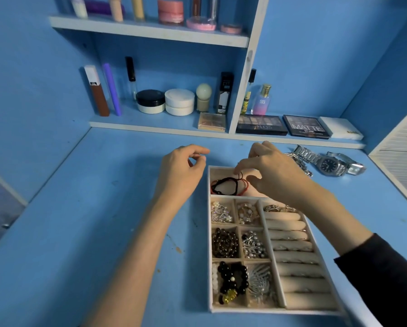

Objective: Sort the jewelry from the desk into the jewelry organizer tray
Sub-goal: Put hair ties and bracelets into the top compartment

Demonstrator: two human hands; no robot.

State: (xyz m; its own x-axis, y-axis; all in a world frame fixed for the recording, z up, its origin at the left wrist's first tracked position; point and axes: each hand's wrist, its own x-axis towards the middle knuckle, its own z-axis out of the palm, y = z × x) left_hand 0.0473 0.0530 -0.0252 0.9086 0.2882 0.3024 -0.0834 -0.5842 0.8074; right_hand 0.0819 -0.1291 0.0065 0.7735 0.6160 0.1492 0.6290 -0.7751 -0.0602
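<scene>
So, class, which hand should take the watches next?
Likely the right hand, once it drops the cords: the watches lie on the desk just beyond it, right of the tray. The left hand hovers at the tray's other side.

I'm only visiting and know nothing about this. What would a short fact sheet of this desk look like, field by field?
Setting: blue desk under shelves of cosmetics
Container: jewelry organizer tray, most small compartments filled with beads and silver pieces
Top compartment: black and red cord bracelets
Right hand: over the top compartment, fingers pinching the cords
Left hand: beside the tray, loosely curled, holding nothing
Not yet sorted: silver watches on the desk, right of the tray
</scene>
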